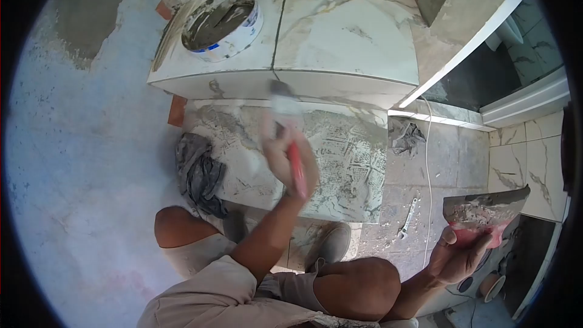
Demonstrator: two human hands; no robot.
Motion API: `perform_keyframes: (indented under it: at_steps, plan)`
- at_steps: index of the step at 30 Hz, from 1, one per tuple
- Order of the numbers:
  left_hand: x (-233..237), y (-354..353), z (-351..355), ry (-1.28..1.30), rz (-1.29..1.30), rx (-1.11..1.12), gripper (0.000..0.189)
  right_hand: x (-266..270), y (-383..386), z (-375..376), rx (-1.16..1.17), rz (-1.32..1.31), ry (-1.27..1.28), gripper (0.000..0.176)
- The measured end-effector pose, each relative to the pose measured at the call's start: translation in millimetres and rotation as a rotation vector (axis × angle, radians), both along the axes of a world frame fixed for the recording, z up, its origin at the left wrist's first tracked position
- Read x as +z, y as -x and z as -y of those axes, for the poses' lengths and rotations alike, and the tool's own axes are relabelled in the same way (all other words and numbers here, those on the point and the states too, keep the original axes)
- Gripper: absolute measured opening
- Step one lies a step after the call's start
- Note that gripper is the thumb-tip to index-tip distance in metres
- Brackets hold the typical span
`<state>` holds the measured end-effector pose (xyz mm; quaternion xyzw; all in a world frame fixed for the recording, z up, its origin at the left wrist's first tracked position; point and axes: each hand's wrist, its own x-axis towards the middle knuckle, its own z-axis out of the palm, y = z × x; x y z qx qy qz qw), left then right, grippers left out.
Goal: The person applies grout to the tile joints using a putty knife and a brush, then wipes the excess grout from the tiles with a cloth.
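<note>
My left hand [293,161] is closed around a red-handled putty knife [296,170]. Its blade is smeared by motion, and a dark tip points at the front face of the upper marble-look step [340,82], near the joint between two tiles; contact cannot be made out. On the right, my right hand [460,255] grips a wide filling knife [486,209], its red body below and its broad blade coated with grey paste. A white bucket [234,44] of grey paste stands on the upper step, left of the dark joint.
Below is a lower step [352,164] streaked with mortar. A dark crumpled bag [200,173] lies at its left, another dark scrap [409,139] at its right. A wrench-like tool [410,218] and a white cable [429,176] lie on the debris-strewn floor. A doorway opens right.
</note>
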<state>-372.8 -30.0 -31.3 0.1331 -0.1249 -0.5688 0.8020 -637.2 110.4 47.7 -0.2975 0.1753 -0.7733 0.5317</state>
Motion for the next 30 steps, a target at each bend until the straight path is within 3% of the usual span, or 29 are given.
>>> perform_keyframes:
  at_steps: [4,6,7,9,10,11,12,13,15,16,17,18,19,21,23,25,27,29,30]
  plan:
    - [-9,-16,43,-0.114,0.169,0.081,0.01,6,-16,7,-0.052,-0.036,-0.046,0.042]
    - [-36,17,23,-0.096,0.272,-0.143,0.033,6,-21,9,-0.043,-0.046,-0.054,0.043]
    - [-36,17,12,-0.097,0.267,-0.141,0.033,6,-22,8,-0.066,-0.046,-0.063,0.043]
    - [-36,20,-3,-0.305,0.234,-0.316,0.056,9,-23,4,-0.086,-0.059,-0.071,0.043]
    - [-38,4,3,-0.111,0.288,-0.066,0.072,10,-23,4,-0.081,-0.076,-0.075,0.044]
    - [2,-8,15,-0.192,0.231,0.156,0.057,11,-24,3,-0.079,-0.091,-0.083,0.044]
    - [-21,-44,11,0.003,0.133,0.016,0.032,12,-26,3,-0.08,-0.099,-0.088,0.044]
    - [-22,-47,16,-0.003,0.126,0.018,0.032,12,-27,1,-0.113,-0.1,-0.118,0.044]
    - [-20,-51,36,0.041,0.338,0.025,0.01,12,-33,2,-0.141,-0.098,-0.145,0.045]
    - [-30,-33,37,0.206,0.449,-0.029,0.01,12,-35,3,-0.122,-0.111,-0.132,0.044]
    - [-44,-18,35,0.422,0.788,-0.031,0.014,14,-38,5,-0.103,-0.126,-0.118,0.044]
    - [-12,-6,18,0.178,0.95,-0.34,0.021,16,-41,8,-0.098,-0.134,-0.11,0.044]
    - [-11,0,20,0.259,1.105,-0.216,0.028,19,-45,9,-0.1,-0.123,-0.115,0.043]
    - [-11,-7,10,0.1,0.61,-0.25,0.016,21,-44,11,-0.104,-0.123,-0.115,0.042]
    - [-34,-51,19,0.16,0.857,0.282,0.009,17,-41,6,-0.133,-0.16,-0.148,0.041]
    - [-16,-105,30,-0.264,1.079,0.787,0.009,13,-36,3,-0.117,-0.173,-0.154,0.041]
    - [-7,-176,52,-0.268,1.518,1.387,0.011,11,-32,0,-0.099,-0.193,-0.146,0.041]
    - [-12,-218,78,-0.3,1.403,1.442,0.013,11,-33,3,-0.122,-0.237,-0.167,0.041]
    - [-14,-232,82,-0.302,1.287,1.463,0.016,28,-53,11,-0.045,-0.176,-0.145,0.032]
